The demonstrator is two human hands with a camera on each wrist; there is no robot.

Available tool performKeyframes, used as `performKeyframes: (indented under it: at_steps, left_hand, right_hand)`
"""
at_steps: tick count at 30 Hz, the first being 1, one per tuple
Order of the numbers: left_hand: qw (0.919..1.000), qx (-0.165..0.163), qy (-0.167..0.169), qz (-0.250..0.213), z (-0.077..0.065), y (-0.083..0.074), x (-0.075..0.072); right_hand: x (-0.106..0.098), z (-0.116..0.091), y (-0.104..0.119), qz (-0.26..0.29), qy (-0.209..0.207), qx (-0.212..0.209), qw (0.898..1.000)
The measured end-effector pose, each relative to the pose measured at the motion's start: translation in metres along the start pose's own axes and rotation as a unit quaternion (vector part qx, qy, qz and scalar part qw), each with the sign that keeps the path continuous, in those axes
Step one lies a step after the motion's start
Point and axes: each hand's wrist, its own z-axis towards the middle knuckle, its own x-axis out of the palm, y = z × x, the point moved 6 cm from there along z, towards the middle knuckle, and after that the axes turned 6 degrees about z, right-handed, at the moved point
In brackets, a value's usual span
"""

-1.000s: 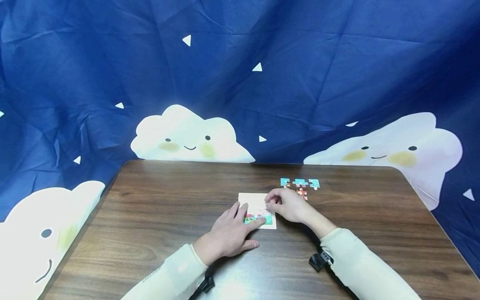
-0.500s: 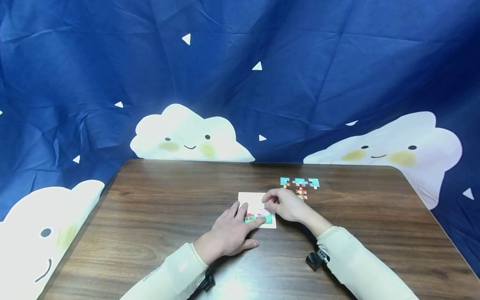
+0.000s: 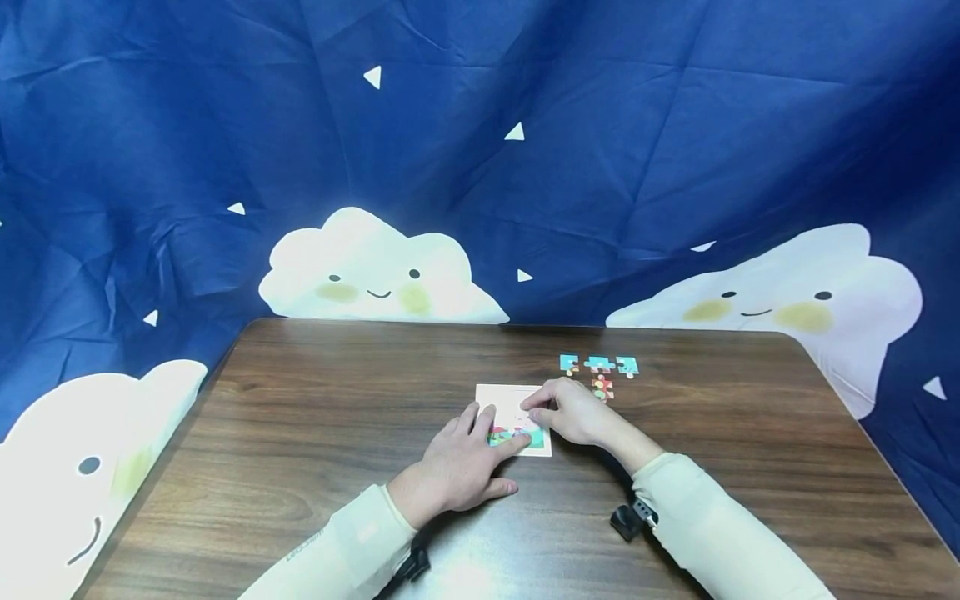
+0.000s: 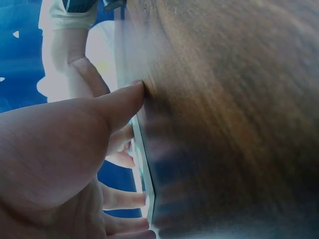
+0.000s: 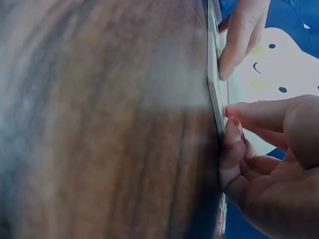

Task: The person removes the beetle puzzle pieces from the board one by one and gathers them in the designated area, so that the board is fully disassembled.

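Observation:
A small square puzzle board [image 3: 491, 392] with a pale rim lies flat on the table. Joined pieces [image 3: 537, 437] with green and pink print fill its near part. My left hand [image 3: 461, 467] rests on the board's left and front side, fingers spread and straight, thumb out over the wood. Over the board's right side, my right hand [image 3: 577, 414] bends its thumb and index finger together, pinching a pinkish puzzle piece [image 3: 522, 417] mostly hidden by the fingertips. In the right wrist view those fingertips [image 5: 232, 109] are right at the board's surface.
Several loose puzzle pieces [image 3: 599, 364], blue and red, lie behind my right hand, one partly close to its knuckles. The brown wooden table [image 3: 337, 375] reaches back to a blue curtain [image 3: 450, 125] printed with white clouds.
My right hand has shifted slightly left over the board, its thumb and index fingertips moving in from the right edge. The left hand stays in place, and the loose pieces have not moved.

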Motion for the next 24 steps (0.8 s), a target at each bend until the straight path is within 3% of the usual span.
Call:
performKeyframes:
  at_steps: [12,24]
  left_hand:
    - [0.9995,-0.005,0.028,-0.014,0.0016,0.0008,0.0]
    - [0.9995,-0.005,0.03,-0.004,0.002,0.0008,-0.0001]
  right_hand:
    - [0.0018,0.0029,-0.0037,0.015,0.001,0.021,1.0]
    - [0.0003,0.0043,-0.003,0.009,-0.016,0.018,1.0]
